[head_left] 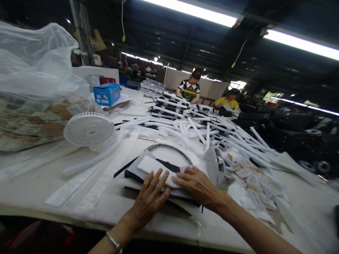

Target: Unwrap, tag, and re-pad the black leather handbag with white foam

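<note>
A white padded strip (153, 167) lies over grey and black flat pieces (138, 169) near the front of the table. My left hand (153, 195) rests on the strip and the pieces, fingers spread. At the strip's right end is my right hand (194, 181), its fingers bent and pressed together on the white material; whether it pinches the edge is hard to tell. A thin dark curved band (172, 146) arcs behind the pieces. The dispenser-like white device (215, 164) stands just right of my right hand.
A white fan (88, 128) and a plastic-covered bag (34, 116) are at left, with a blue box (106, 94) behind. White wrapped strips (169, 123) heap across the back. Small packets (254, 180) lie right. Two people (188, 90) work beyond the heap.
</note>
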A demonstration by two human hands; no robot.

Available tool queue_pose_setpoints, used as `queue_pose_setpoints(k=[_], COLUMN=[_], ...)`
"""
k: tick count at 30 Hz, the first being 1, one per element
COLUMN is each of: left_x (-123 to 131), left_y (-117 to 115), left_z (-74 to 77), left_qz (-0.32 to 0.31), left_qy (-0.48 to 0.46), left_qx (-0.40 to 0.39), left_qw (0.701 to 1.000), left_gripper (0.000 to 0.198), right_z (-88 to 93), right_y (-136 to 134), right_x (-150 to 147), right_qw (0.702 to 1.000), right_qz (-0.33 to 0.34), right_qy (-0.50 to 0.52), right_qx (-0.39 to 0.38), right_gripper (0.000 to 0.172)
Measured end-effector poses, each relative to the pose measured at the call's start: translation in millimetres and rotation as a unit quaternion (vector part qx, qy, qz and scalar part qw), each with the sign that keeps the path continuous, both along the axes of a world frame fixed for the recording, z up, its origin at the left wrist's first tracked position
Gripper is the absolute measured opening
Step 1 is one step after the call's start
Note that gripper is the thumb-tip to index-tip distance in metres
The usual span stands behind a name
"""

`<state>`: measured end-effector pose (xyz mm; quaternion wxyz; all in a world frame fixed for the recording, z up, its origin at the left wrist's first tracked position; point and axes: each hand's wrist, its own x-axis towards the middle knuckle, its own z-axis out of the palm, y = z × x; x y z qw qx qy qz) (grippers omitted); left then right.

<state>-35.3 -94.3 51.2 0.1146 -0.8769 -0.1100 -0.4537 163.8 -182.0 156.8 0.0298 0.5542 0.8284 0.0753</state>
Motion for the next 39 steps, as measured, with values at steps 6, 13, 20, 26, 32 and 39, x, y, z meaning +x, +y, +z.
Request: queue_pose_setpoints(k=[6, 13, 20, 26, 32, 39], left_x=[0.4, -1.4, -3.3, -2.6, -3.0, -0.8], left_y=[2.4, 3.9, 2.1, 3.6, 4.0, 2.8], left_z=[-4.1, -7.0, -2.9, -8.5, -12.4, -19.3], left_qz=[-0.003, 0.014, 0.029, 0.022, 0.023, 0.035], left_qy=[0.009, 0.013, 0.041, 0.040, 0.041, 0.042], left_qx=[0.003, 0.029, 0.027, 0.023, 0.022, 0.023], left_qw=[1.000, 0.999, 0.998, 0.999, 0.999, 0.998], left_gripper=[0.015, 0.026, 0.039, 0.037, 0.037, 0.034], right_z=[5.4, 2.4, 7.3, 43.5, 16.8, -11.1], right_y=[-1.2, 0.6, -21.7, -28.2, -16.8, -6.5], right_x=[-11.5, 0.9, 14.4, 18.2, -12.1, -23.0], right_qw=[0.999, 0.983, 0.929, 0.872, 0.924, 0.940], right_qz=[-0.025, -0.040, -0.124, -0.228, -0.152, -0.104], right_qy=[-0.016, 0.138, 0.310, 0.424, 0.347, 0.303], right_qx=[-0.042, -0.115, -0.160, -0.095, -0.060, -0.118], right_gripper=[0.027, 0.036, 0.041, 0.041, 0.033, 0.060])
